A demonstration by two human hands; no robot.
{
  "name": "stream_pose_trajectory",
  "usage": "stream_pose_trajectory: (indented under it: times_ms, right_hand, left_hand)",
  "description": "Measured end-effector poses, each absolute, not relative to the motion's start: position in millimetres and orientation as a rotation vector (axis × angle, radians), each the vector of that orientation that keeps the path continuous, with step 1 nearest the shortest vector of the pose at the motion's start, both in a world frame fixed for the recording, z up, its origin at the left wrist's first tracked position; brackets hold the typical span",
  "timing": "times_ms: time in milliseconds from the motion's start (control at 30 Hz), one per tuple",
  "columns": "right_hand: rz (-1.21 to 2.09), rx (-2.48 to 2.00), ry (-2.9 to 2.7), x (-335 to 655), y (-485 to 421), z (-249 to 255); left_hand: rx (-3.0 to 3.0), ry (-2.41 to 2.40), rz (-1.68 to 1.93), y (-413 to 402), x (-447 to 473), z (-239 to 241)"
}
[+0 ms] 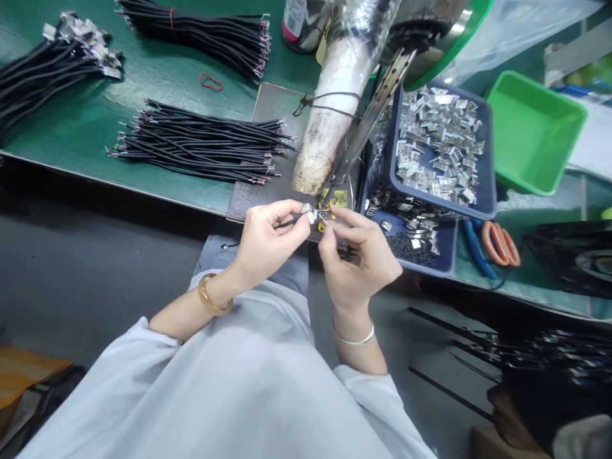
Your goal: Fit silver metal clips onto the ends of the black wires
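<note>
My left hand [268,239] pinches the end of a thin black wire [290,222] between thumb and fingers, just below the table edge. Its tip meets a small metal clip [312,215] at the base of a slanted metal chute [370,115]. My right hand [356,255] is closed in a pinch on that clip from the right, beside a small yellow block [335,199]. Both hands sit close together, fingertips nearly touching.
A loose bundle of black wires [201,143] lies on the green table [95,115], more bundles [205,32] behind it. A blue tray of metal clips [442,143] stands right of the chute, a green bin [533,131] beyond. Orange-handled scissors [500,242] lie by the tray.
</note>
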State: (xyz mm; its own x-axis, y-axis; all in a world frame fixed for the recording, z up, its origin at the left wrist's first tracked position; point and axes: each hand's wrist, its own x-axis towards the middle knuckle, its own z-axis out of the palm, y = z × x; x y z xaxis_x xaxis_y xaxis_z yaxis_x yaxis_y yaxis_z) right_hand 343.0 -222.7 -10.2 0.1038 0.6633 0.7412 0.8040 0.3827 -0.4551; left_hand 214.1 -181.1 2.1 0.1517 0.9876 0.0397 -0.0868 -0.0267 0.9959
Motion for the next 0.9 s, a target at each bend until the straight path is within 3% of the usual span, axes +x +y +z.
stream_pose_trajectory:
  times_ms: [900]
  right_hand:
    - [-0.159, -1.298, -1.595, 343.5, -219.0, -4.8]
  left_hand:
    - [1.377, 1.02, 1.173, -175.5, 211.1, 10.5]
